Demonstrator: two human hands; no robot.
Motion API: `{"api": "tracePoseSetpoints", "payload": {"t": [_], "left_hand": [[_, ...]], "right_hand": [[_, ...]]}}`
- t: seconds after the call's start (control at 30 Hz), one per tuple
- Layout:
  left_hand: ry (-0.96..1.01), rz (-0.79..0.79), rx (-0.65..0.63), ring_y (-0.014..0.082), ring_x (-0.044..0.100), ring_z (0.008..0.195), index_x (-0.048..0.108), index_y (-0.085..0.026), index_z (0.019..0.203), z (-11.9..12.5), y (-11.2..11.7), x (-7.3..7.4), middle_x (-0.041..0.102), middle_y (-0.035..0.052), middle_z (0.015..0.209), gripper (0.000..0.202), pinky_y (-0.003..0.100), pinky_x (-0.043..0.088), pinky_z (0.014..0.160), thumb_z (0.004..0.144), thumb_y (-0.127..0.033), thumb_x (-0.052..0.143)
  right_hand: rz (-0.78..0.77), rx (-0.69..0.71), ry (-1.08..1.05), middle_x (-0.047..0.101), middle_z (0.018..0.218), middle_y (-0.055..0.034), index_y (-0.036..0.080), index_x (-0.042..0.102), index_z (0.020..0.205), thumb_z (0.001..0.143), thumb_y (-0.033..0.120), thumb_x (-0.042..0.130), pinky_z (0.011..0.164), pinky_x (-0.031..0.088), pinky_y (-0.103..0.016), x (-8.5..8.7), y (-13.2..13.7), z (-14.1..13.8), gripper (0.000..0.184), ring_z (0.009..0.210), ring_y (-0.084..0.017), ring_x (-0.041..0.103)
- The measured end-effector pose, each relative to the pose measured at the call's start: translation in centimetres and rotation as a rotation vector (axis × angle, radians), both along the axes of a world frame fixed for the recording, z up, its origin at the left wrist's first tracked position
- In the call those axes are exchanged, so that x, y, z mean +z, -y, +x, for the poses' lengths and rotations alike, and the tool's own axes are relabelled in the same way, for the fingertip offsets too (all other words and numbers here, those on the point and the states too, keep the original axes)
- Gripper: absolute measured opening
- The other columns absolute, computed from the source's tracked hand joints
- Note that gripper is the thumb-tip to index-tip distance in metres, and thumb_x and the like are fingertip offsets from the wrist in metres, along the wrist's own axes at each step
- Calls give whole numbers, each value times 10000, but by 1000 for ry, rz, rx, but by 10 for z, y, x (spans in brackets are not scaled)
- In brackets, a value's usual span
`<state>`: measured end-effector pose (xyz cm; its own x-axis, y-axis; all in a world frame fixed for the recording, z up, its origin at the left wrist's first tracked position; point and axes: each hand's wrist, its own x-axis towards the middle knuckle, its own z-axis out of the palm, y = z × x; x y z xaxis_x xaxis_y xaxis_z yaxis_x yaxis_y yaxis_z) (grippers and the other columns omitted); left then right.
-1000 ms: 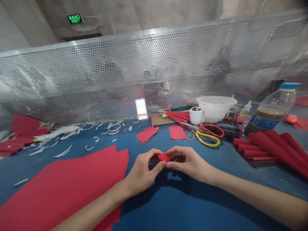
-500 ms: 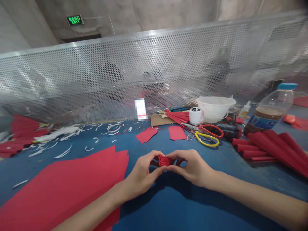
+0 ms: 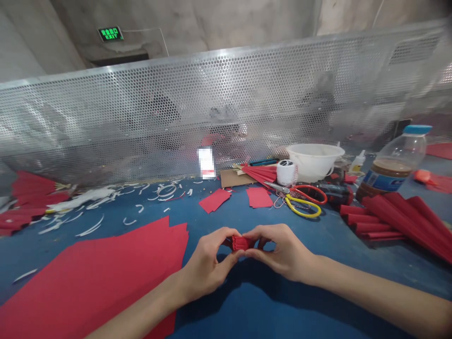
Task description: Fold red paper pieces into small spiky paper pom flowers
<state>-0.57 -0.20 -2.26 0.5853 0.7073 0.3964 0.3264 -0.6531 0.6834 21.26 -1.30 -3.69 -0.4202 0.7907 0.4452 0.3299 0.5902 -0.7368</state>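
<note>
Between my two hands is a small piece of red pleated paper (image 3: 240, 243), its folds pressed tightly together. My left hand (image 3: 213, 256) pinches one end with thumb and fingers. At the other end, my right hand (image 3: 280, 249) grips it the same way, and the fingertips of both hands nearly meet. The piece is held above the blue table, where a shadow falls beneath. Large sheets of red paper (image 3: 106, 268) lie stacked under and beside my left forearm. Beyond my hands are small red paper rectangles (image 3: 259, 197).
Scissors (image 3: 303, 205) with red and yellow handles, a thread spool (image 3: 285, 173) and a white bucket (image 3: 314, 162) stand behind my right hand. Further right are folded red paper fans (image 3: 406, 221) and a bottle (image 3: 391, 162). White paper scraps (image 3: 91, 226) litter the left; a perforated metal screen (image 3: 141, 108) borders the back.
Both hands keep their hold on the pleated paper, with only slight shifts of the fingers. The whole view has tilted a little, so things sit slightly lower.
</note>
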Motion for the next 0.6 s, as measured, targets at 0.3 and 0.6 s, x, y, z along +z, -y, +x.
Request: {"api": "tracePoseSetpoints", "payload": {"t": [0.3, 0.6], "left_hand": [[-86, -25, 54, 181, 632, 897, 621, -206, 1039, 4, -5, -3, 686, 37, 995, 141, 278, 478, 839, 935, -277, 560], [-156, 57, 5, 177, 596, 895, 588, -199, 1049, 4, -6, -5, 646, 38, 979, 127, 285, 450, 820, 939, -244, 542]], "right_hand": [[23, -27, 120, 724, 864, -33, 183, 693, 1037, 827, 366, 705, 611, 482, -228, -6, -12, 0, 279, 661, -132, 613], [35, -80, 160, 700, 716, -22, 162, 718, 931, 808, 324, 711, 509, 408, -197, -12, -12, 0, 203, 539, -106, 564]]}}
